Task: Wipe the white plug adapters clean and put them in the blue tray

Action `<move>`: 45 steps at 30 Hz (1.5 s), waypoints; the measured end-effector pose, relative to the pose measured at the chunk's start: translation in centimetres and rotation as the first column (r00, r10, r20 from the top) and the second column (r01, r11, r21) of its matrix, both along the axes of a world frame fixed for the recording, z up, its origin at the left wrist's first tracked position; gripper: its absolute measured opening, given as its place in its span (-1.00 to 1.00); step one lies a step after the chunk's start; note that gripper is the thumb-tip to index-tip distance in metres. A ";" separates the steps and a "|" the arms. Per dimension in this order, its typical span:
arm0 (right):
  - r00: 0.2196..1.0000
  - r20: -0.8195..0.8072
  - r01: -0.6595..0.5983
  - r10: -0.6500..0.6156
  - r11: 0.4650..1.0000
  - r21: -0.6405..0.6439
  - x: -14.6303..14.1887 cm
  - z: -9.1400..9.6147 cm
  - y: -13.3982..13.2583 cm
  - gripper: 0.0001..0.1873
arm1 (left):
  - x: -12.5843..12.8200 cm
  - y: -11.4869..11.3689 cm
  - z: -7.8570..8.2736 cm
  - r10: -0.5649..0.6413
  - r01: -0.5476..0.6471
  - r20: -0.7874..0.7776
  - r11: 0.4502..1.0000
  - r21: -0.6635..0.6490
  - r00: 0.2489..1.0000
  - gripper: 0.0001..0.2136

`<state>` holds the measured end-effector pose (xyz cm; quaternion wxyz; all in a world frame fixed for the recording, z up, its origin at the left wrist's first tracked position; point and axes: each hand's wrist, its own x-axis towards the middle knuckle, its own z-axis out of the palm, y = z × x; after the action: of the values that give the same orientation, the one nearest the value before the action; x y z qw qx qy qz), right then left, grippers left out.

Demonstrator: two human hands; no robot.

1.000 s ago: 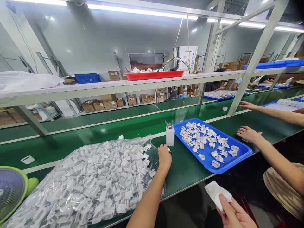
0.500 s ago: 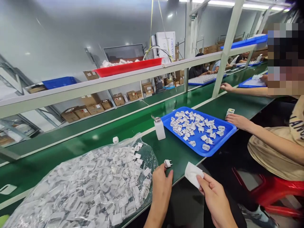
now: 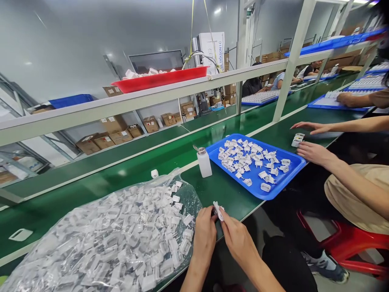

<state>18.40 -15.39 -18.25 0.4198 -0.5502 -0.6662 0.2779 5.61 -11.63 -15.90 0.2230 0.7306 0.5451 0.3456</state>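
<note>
My left hand (image 3: 204, 235) and my right hand (image 3: 236, 239) meet at the near edge of the green table (image 3: 231, 190). Both pinch a small white piece (image 3: 218, 210) between their fingertips; it looks like a white plug part with a white wipe folded round it. A big clear plastic bag (image 3: 103, 239) full of white plug parts lies just left of my left hand. A white pump bottle (image 3: 204, 162) stands beyond my hands, beside a blue tray (image 3: 288, 178) holding several white plug parts.
A co-worker's two hands (image 3: 314, 152) rest on the table right of the blue tray, near a small white part (image 3: 297, 140). A shelf overhead carries a red tray (image 3: 161, 79). A red stool (image 3: 358, 243) stands at right. Loose white parts (image 3: 154, 173) lie on the belt.
My left hand picked a white plug part off the table and drew it to the edge. My right hand brought the white wipe up to it; both now hold them together.
</note>
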 end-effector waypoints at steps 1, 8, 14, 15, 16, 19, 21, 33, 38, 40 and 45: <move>0.999 0.028 -0.019 0.019 1.000 -0.010 0.1 -0.1 0.1 -0.42 | -0.1 0.0 0.0 -0.010 0.010 0.002 1.000 -0.001 1.000 -0.70; 0.985 0.119 -0.119 0.127 0.990 -0.069 1.6 0.4 1.7 -0.44 | -0.6 0.1 -0.1 -0.056 0.056 0.028 0.998 0.004 0.998 -0.71; 0.981 0.127 -0.136 0.145 0.988 -0.078 1.9 0.7 3.6 -0.46 | 0.0 0.0 -0.9 0.013 -0.013 0.007 0.999 0.036 1.000 -0.69; 0.982 0.119 -0.139 0.147 0.988 -0.073 1.9 0.7 3.9 -0.48 | 0.1 0.1 -1.2 0.021 -0.021 0.006 0.999 0.041 1.000 -0.69; 0.983 0.112 -0.142 0.149 0.988 -0.067 2.0 0.7 4.1 -0.49 | 0.2 0.2 -1.4 0.027 -0.027 0.006 0.999 0.045 1.000 -0.70; 0.985 0.112 -0.126 0.130 0.991 -0.043 2.0 0.7 4.3 -0.50 | 0.3 0.4 -1.8 0.047 -0.048 0.006 0.997 0.055 0.999 -0.71; 0.986 0.124 -0.107 0.108 0.994 -0.019 1.8 0.4 3.8 -0.47 | 0.3 0.5 -1.9 0.057 -0.057 0.007 0.997 0.055 0.998 -0.70; 0.986 -0.067 0.148 -0.152 0.987 -0.059 1.6 -1.2 -3.8 -0.48 | 0.0 0.3 0.2 0.050 -0.050 0.000 0.997 -0.055 0.999 -0.65; 0.870 -0.295 0.323 -0.396 0.908 -0.266 3.7 -0.6 -5.8 -0.48 | -0.2 0.5 0.6 0.097 -0.093 0.032 0.988 -0.123 0.995 -0.48; 0.818 -0.369 0.331 -0.442 0.885 -0.326 4.0 -0.6 -6.0 -0.44 | 0.1 0.7 0.8 0.096 -0.087 0.072 0.989 -0.119 0.993 -0.54; 0.688 -0.523 0.285 -0.503 0.850 -0.443 2.8 0.4 -6.0 -0.45 | 1.4 -0.3 1.5 0.122 -0.086 0.230 0.983 -0.160 0.966 -0.74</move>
<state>21.22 -21.39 -17.81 0.5683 -0.6205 -0.2978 0.4509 7.03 -11.89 -14.44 0.3222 0.6352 0.5764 0.4005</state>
